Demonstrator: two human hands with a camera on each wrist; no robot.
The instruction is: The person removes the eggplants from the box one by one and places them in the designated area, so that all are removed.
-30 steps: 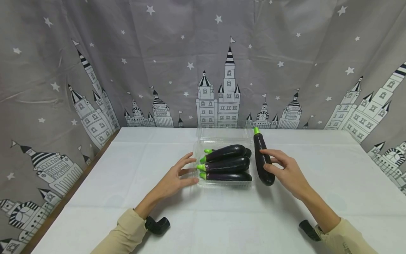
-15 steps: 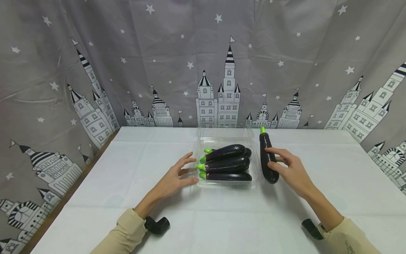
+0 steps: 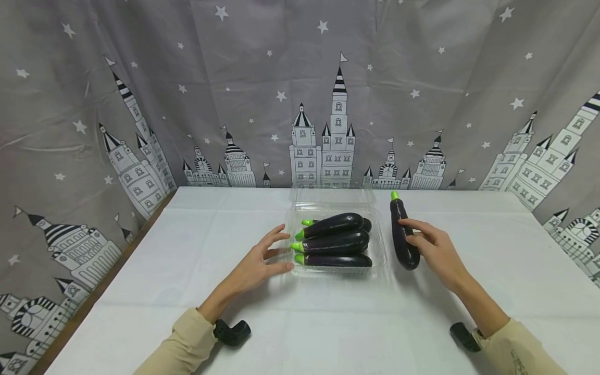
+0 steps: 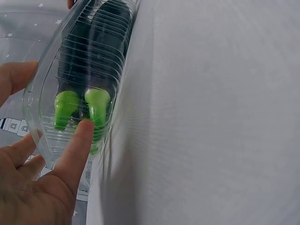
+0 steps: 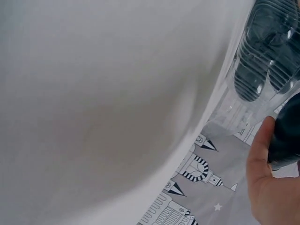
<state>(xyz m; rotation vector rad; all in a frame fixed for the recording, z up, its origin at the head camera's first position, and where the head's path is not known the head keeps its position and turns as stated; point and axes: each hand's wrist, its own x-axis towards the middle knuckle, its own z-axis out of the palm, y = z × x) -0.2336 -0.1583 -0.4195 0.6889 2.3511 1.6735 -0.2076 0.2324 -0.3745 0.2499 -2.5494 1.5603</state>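
Note:
My right hand [image 3: 440,255] pinches a dark eggplant [image 3: 402,242] between thumb and fingers, its green stem end pointing away from me. It is held just to the right of a clear plastic clamshell box [image 3: 380,252]. In the right wrist view the thumb lies along the eggplant [image 5: 287,136], which the frame edge cuts off. Several eggplants [image 3: 337,242] lie in the box, green stems to the left, one mostly hidden behind the others. My left hand [image 3: 255,263] spreads its fingers at the box's left end; in the left wrist view the thumb [image 4: 75,159] touches the wall.
The clear lid [image 3: 333,196] of the box stands open at the back, before a grey curtain [image 3: 262,78] printed with castles and stars. A white cloth [image 3: 300,333] covers the table. A black wrist device [image 3: 232,333] sits on each forearm.
My right hand has moved to the right with the eggplant, from close beside the box to a small gap away from it. The left hand and the box have stayed in place.

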